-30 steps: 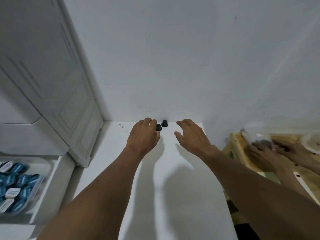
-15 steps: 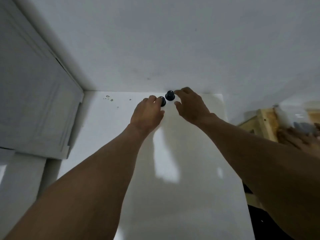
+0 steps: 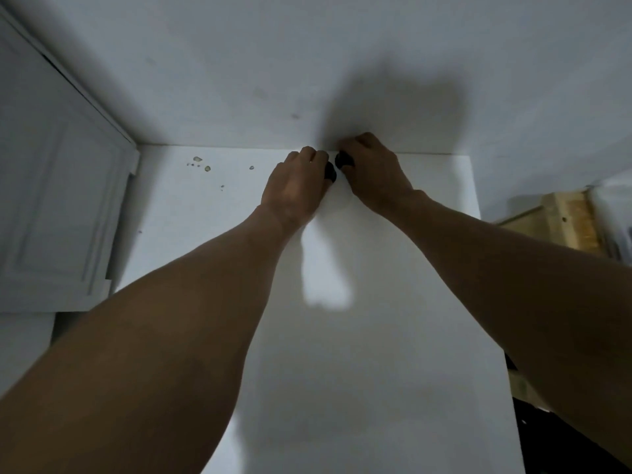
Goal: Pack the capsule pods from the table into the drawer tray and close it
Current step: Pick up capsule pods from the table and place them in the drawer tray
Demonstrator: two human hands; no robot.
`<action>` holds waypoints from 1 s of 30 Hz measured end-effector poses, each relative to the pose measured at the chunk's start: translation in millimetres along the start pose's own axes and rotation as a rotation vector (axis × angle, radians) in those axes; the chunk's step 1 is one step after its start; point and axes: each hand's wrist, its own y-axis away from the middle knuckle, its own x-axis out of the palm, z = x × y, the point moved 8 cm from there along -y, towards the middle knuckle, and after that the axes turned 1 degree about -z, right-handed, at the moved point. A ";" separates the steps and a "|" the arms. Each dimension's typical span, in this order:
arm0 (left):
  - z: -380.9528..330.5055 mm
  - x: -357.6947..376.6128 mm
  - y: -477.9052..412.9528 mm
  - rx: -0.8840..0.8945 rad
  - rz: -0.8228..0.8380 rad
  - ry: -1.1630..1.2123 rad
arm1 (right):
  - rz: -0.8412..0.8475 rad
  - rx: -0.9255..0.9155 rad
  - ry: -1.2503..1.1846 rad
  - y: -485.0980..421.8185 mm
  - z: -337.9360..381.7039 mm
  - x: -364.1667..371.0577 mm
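Left hand [image 3: 297, 189]: upper centre of the frame, reaching to the far edge of the table [image 3: 376, 336], fingers curling round a dark pod [image 3: 330, 172]; it appears to be gripping that pod, though the contact is mostly hidden behind the hand.

Right hand [image 3: 374, 172]: just right of the left hand, knuckles almost against the wall [image 3: 307, 63], fingers closing over a second pod [image 3: 343, 160]; grip likely but not fully seen.

Pods: two, dark, sitting side by side at the table's back edge, near the wall, one under each hand.

Drawer tray: not showing in this view.

Stains [image 3: 201, 164]: small specks lying on the table, upper left of the hands, well apart from the pods.

Handling note: the person is picking up both pods at once. Judged best practice: pinching each pod by its sides, lifting straight up clear of the wall before drawing back, keeping the two apart so neither is knocked loose.
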 end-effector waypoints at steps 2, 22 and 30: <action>-1.2 -0.2 0.4 -0.012 0.005 0.021 | -0.003 -0.002 -0.001 0.4 -0.1 -0.1; -94.8 -142.7 140.8 -0.044 -0.116 -0.032 | -0.130 0.128 -0.156 162.4 71.5 -132.8; -153.0 -204.0 264.5 -0.085 -0.297 0.060 | -0.212 0.060 -0.152 278.1 135.9 -188.4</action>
